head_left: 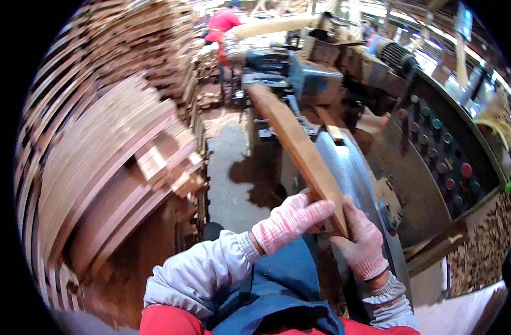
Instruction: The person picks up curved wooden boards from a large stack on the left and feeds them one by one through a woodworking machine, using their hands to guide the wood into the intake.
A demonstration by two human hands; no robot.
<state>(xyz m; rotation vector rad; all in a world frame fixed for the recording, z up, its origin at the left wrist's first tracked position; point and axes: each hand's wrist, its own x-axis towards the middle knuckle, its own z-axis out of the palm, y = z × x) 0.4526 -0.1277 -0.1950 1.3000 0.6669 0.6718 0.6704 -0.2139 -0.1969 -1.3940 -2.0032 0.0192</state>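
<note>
A long brown wooden board (294, 142) slants from my hands toward the far end of a woodworking machine. My left hand (290, 219), in a pink and white knit glove, is closed on the board's left side near its close end. On the opposite side my right hand (363, 241), gloved alike, grips the same end. The fingers under the board are partly hidden. Just right of the board runs the machine's shiny metal bed (345, 159), with a smaller wood strip (329, 124) lying at its far part.
Stacked planks (99, 156) rise on the left. A panel with coloured buttons (445, 148) stands at the right, below a motor (395, 54). Concrete floor (227, 173) shows between stack and machine. Farther back is a person in red (223, 21). Wood pieces (484, 245) are piled at lower right.
</note>
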